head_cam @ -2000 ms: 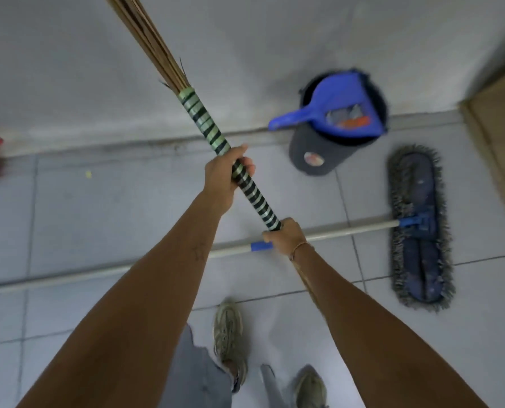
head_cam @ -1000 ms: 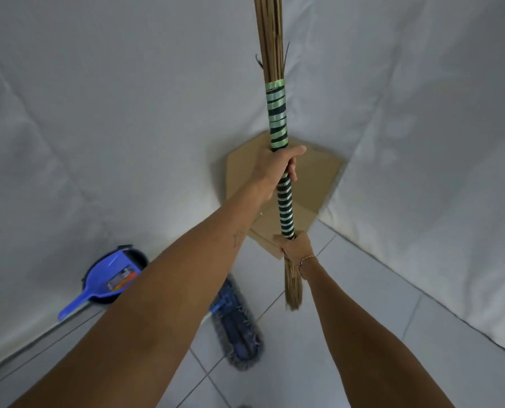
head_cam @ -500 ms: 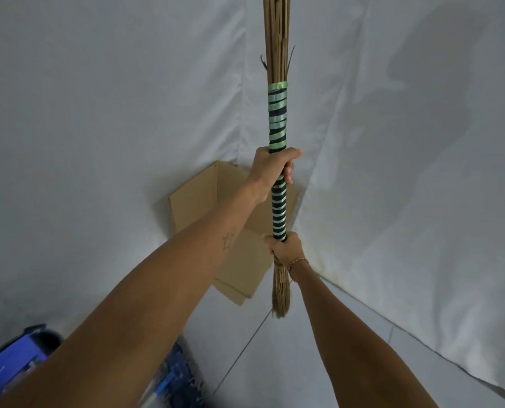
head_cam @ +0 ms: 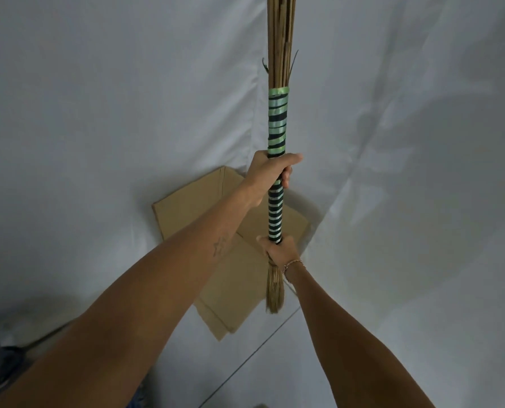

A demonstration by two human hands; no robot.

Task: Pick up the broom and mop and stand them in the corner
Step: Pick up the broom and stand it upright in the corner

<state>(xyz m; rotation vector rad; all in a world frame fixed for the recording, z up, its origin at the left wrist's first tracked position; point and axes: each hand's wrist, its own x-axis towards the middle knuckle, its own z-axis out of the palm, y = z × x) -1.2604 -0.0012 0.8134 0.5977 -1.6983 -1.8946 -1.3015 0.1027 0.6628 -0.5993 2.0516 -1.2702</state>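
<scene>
Both hands still grip the broom (head_cam: 277,128) upright before the corner: the left hand (head_cam: 270,175) closed high on its striped wrap, the right hand (head_cam: 279,250) closed below. Behind them the flattened cardboard box (head_cam: 230,278) now sits more centred than half a second ago, and the mop has left view.

The long stick broom (head_cam: 280,42) is a bundle of thin, dry, straw-coloured plant ribs, matt and rough, with short frayed ends below the grip. Its handle wrap (head_cam: 277,125) is glossy ribbon or tape in pale green and black bands, smooth and faintly shiny. The flattened brown cardboard box (head_cam: 186,210) is plain matt paperboard with creased flaps. The grey-white walls (head_cam: 98,113) look matt and slightly uneven, like painted plaster. The pale tiled floor (head_cam: 274,363) is smooth with a dull sheen and thin dark grout lines. A thin bracelet (head_cam: 293,264) on the right wrist glints like metal.
</scene>
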